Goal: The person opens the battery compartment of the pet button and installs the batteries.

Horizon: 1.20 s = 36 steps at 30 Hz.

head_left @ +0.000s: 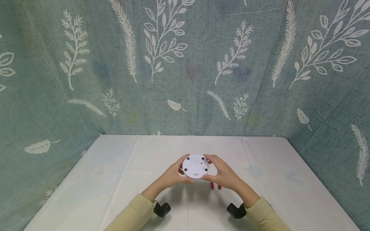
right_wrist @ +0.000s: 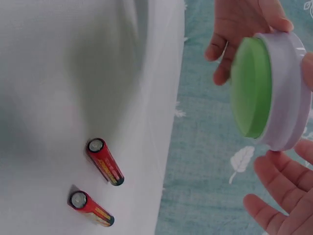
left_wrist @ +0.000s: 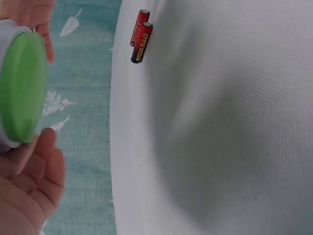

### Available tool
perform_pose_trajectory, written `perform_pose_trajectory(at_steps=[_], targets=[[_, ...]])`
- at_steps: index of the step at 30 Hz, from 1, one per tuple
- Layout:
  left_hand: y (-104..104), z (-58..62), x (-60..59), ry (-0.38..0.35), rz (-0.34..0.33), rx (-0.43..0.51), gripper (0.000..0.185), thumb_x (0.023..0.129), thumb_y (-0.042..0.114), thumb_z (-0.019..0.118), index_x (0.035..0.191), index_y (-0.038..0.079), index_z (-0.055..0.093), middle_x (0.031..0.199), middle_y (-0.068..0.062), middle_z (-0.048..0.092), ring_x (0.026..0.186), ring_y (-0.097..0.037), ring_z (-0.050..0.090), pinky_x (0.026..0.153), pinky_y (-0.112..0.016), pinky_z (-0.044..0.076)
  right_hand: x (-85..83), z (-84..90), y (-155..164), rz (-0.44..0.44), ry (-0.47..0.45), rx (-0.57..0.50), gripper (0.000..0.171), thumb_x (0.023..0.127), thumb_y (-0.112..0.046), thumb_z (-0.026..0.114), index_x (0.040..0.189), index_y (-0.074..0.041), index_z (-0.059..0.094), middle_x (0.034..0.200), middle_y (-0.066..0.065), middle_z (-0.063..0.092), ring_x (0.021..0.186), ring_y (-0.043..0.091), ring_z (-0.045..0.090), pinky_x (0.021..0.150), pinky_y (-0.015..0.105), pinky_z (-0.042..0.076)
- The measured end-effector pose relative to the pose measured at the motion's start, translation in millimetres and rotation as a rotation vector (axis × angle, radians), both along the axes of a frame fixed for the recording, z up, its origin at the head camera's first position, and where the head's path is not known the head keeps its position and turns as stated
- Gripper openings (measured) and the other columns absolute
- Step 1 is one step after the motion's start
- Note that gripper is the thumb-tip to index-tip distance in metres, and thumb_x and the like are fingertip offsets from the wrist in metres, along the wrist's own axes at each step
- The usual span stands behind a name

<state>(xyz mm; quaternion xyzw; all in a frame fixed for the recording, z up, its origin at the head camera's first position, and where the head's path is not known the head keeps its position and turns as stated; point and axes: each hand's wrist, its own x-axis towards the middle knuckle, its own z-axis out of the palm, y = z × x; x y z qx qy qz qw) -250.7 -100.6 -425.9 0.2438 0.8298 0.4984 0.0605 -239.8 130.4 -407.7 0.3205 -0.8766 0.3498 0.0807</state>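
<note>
both hands clamped on the round white device (head_left: 195, 166), lifted off the white table (head_left: 289, 179) at centre: left hand (head_left: 173, 175) at its 9 o'clock, right hand (head_left: 222, 175) at 3 (green face down). two red batteries (head_left: 215, 186) lie at its 5 o'clock.

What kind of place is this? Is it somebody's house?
Probably a small recording corner, not a lived-in room: a white-covered table, leaf-print cloth hung around it, and only a round device and two batteries.

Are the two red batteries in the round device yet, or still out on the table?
Out. Both red batteries lie side by side on the white table, while the left hand and right hand hold the round device above it.
</note>
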Motion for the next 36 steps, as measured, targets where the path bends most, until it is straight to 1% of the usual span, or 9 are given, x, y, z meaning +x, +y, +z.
perform_pose_trajectory(at_steps=[2, 5, 9, 14, 20, 24, 30, 34, 36], targets=[[0.6, -1.0, 0.5, -0.006, -0.010, -0.021, 0.094, 0.069, 0.020, 0.080, 0.142, 0.002, 0.025, 0.115, -0.009, 0.053, 0.091, -0.016, 0.048, 0.076, -0.027, 0.044, 0.2, 0.3, 0.5, 0.013, 0.007, 0.011, 0.074, 0.074, -0.036, 0.074, 0.132, -0.002, 0.043, 0.123, 0.005, 0.053, 0.102, 0.018, 0.052, 0.084, 0.039, 0.047], [2.2, -3.4, 1.4, -0.028, -0.019, -0.021, 0.093, 0.067, 0.019, 0.081, 0.140, 0.003, 0.026, 0.122, -0.011, 0.050, 0.098, -0.017, 0.048, 0.080, -0.029, 0.044, 1.1, 0.6, 0.5, 0.033, 0.003, 0.024, 0.073, 0.075, -0.037, 0.073, 0.132, -0.001, 0.043, 0.124, 0.005, 0.052, 0.102, 0.017, 0.052, 0.084, 0.039, 0.047], [4.0, -6.2, 2.5, -0.043, 0.000, -0.020, 0.093, 0.066, 0.019, 0.082, 0.139, 0.003, 0.026, 0.128, -0.011, 0.047, 0.104, -0.019, 0.048, 0.086, -0.036, 0.041, 1.9, -0.4, -1.0, 0.042, -0.022, 0.037, 0.071, 0.077, -0.037, 0.071, 0.132, -0.001, 0.043, 0.125, 0.005, 0.052, 0.103, 0.017, 0.052, 0.086, 0.038, 0.046], [4.2, -7.0, 3.5, -0.049, 0.034, -0.026, 0.095, 0.066, 0.022, 0.082, 0.139, 0.002, 0.025, 0.128, -0.012, 0.047, 0.106, -0.021, 0.048, 0.089, -0.040, 0.039, 3.1, -0.9, -2.7, 0.035, -0.057, 0.025, 0.071, 0.077, -0.038, 0.070, 0.132, 0.000, 0.044, 0.127, 0.008, 0.052, 0.107, 0.021, 0.054, 0.088, 0.041, 0.046], [0.7, -6.7, 4.1, -0.107, 0.022, 0.049, 0.094, 0.067, 0.018, 0.081, 0.140, 0.002, 0.024, 0.131, -0.013, 0.044, 0.107, -0.021, 0.048, 0.086, -0.033, 0.044, 2.6, -1.4, -6.0, 0.035, -0.020, 0.016, 0.070, 0.077, -0.038, 0.071, 0.130, 0.000, 0.046, 0.127, 0.009, 0.053, 0.109, 0.023, 0.056, 0.090, 0.041, 0.046], [-0.4, -8.7, 3.1, -0.139, 0.018, 0.090, 0.094, 0.068, 0.015, 0.081, 0.142, 0.004, 0.023, 0.134, -0.012, 0.042, 0.110, -0.021, 0.046, 0.087, -0.029, 0.044, 2.7, -2.4, -7.3, 0.027, -0.018, 0.013, 0.069, 0.077, -0.038, 0.071, 0.129, -0.001, 0.047, 0.127, 0.008, 0.053, 0.109, 0.023, 0.056, 0.090, 0.040, 0.046], [0.1, -9.7, 3.2, -0.134, 0.016, 0.132, 0.094, 0.069, 0.016, 0.080, 0.142, 0.006, 0.023, 0.134, -0.013, 0.041, 0.110, -0.022, 0.047, 0.088, -0.031, 0.044, 4.6, 1.6, -8.2, 0.026, -0.066, 0.026, 0.067, 0.079, -0.037, 0.070, 0.131, -0.003, 0.045, 0.129, 0.009, 0.052, 0.113, 0.026, 0.054, 0.091, 0.041, 0.045], [0.5, -9.1, 4.3, -0.122, 0.022, 0.132, 0.093, 0.069, 0.016, 0.080, 0.142, 0.006, 0.023, 0.133, -0.013, 0.042, 0.108, -0.021, 0.048, 0.087, -0.030, 0.045, 5.4, 7.9, -9.8, 0.015, -0.110, 0.091, 0.064, 0.081, -0.037, 0.067, 0.131, -0.004, 0.045, 0.130, 0.010, 0.052, 0.112, 0.024, 0.054, 0.088, 0.039, 0.047], [0.7, -9.2, 4.8, -0.115, 0.025, 0.121, 0.094, 0.069, 0.018, 0.080, 0.142, 0.007, 0.023, 0.133, -0.012, 0.042, 0.107, -0.021, 0.048, 0.085, -0.028, 0.045, 5.4, 12.0, -11.0, 0.013, -0.119, 0.133, 0.061, 0.082, -0.037, 0.066, 0.130, -0.004, 0.046, 0.128, 0.010, 0.053, 0.107, 0.021, 0.055, 0.084, 0.036, 0.048]])
